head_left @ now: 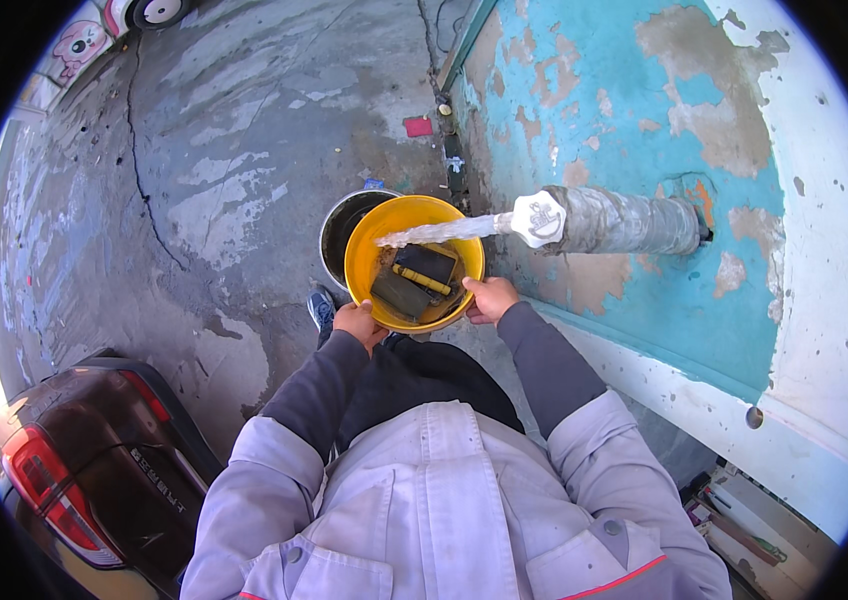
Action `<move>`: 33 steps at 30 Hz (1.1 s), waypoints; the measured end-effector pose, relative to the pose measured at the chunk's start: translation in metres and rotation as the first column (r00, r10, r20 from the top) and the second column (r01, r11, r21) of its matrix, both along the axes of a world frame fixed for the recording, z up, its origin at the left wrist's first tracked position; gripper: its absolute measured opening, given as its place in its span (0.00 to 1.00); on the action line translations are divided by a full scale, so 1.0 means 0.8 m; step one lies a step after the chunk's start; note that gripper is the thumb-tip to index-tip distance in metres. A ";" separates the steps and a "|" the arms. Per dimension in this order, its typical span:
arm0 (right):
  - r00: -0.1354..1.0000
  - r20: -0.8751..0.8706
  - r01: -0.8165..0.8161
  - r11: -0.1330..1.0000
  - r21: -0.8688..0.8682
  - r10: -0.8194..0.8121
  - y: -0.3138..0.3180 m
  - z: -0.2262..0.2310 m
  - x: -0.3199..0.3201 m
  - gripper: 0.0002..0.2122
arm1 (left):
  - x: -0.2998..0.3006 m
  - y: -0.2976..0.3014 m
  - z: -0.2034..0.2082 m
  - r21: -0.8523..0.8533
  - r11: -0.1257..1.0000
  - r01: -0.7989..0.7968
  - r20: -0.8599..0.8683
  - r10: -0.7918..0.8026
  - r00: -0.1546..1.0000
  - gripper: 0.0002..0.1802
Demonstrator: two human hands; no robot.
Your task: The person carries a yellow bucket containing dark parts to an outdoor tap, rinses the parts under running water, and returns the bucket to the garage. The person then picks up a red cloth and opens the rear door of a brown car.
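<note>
Grey jacket [444, 510] fills the lower frame, dark sleeves reaching forward. Left hand [359, 322] grips the near-left rim of the yellow bucket [362, 272], fingers curled closed on it. Right hand [489, 297] clamps the near-right rim the same way. Bucket held up under the tap [538, 218]; a water stream [439, 232] arcs from the white tap head into it. Inside: dark flat pieces, possibly sponges or pads, and a yellow-handled tool [422, 280]. Behind the bucket, touching or just beside it, a second, dark-walled bucket [339, 230]. Blue shoe [321, 308] on the concrete below. Black car [104, 460] at lower left. Beyond, peeling turquoise wall [604, 110]; small red square [418, 127] on the ground at its foot. Far upper left, a pink cartoon sign [77, 42].
</note>
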State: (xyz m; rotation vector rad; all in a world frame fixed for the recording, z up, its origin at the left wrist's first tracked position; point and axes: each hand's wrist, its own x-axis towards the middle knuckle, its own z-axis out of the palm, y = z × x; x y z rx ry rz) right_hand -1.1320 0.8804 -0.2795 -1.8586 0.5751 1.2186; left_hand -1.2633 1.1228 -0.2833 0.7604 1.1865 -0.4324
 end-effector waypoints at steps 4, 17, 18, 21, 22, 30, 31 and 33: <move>1.000 0.015 0.008 1.000 -0.009 -0.008 0.001 0.000 -0.001 0.19 | 0.000 0.000 0.000 -0.005 1.000 -0.011 0.007 0.011 1.000 0.22; 0.999 0.047 -0.003 0.999 -0.039 0.005 0.004 -0.002 -0.004 0.17 | -0.005 0.001 -0.008 -0.016 0.999 -0.028 0.006 0.028 1.000 0.21; 0.999 0.050 -0.001 1.000 -0.030 0.002 0.005 -0.001 -0.004 0.17 | -0.005 0.001 -0.009 -0.017 1.000 -0.015 0.010 0.015 1.000 0.21; 0.999 0.052 0.008 1.000 -0.025 -0.007 0.005 0.001 -0.005 0.17 | -0.007 0.002 -0.014 -0.029 1.000 -0.007 0.024 0.008 1.000 0.21; 0.999 0.054 0.006 1.000 -0.029 -0.004 0.005 0.002 -0.005 0.17 | -0.007 0.002 -0.015 -0.029 1.000 -0.005 0.024 0.005 1.000 0.21; 0.998 0.056 -0.012 0.999 -0.036 0.014 0.005 0.002 -0.006 0.18 | -0.007 0.000 -0.015 -0.015 1.000 -0.008 0.003 0.008 1.000 0.21; 0.998 0.055 -0.013 0.999 -0.035 0.015 0.005 0.002 -0.006 0.18 | -0.007 0.000 -0.014 -0.016 1.000 -0.012 0.004 0.012 1.000 0.21; 0.998 0.053 -0.014 0.999 -0.033 0.015 0.004 0.003 -0.006 0.18 | -0.007 -0.001 -0.013 -0.016 1.000 -0.017 0.004 0.017 1.000 0.21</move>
